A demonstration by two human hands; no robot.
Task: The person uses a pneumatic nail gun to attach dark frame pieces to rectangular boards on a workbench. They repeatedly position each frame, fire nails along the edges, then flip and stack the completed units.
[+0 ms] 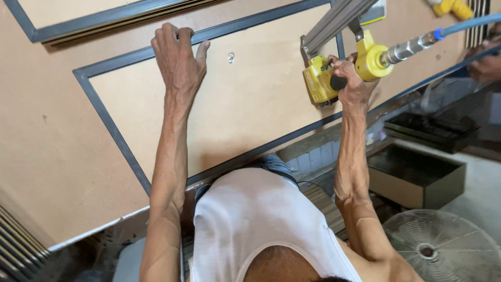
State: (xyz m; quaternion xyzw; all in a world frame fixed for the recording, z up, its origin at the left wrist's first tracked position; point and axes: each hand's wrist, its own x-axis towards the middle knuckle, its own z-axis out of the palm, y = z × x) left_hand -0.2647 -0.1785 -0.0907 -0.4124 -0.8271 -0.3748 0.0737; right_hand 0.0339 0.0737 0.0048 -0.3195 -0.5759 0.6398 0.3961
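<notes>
1. Fingers first: the left hand has its fingers spread and laid flat, tips hooked over the dark trim on the tan board. It grips nothing, it just presses. The right hand is wrapped tight around the handle of the yellow nailer, fully closed on it.

2. Where the stuff is: the nailer's nose sits right against the board near the trim's right upright, with the grey magazine angling up and away. A blue hose runs off to the right from a metal fitting.

3. Doing this bit well, I'd say: keep the nose square and flush to the strip so the fastener goes in straight, and keep the pressing hand well apart from the nose, as it is now. The hose looks slack enough not to tug.

4. Head count: two hands of the worker, one nailer, one hose, one big board with one full trim rectangle plus part of a second at top left, two dark boxes on the right, one fan on the floor. Another person's hand shows at the far right edge.
</notes>
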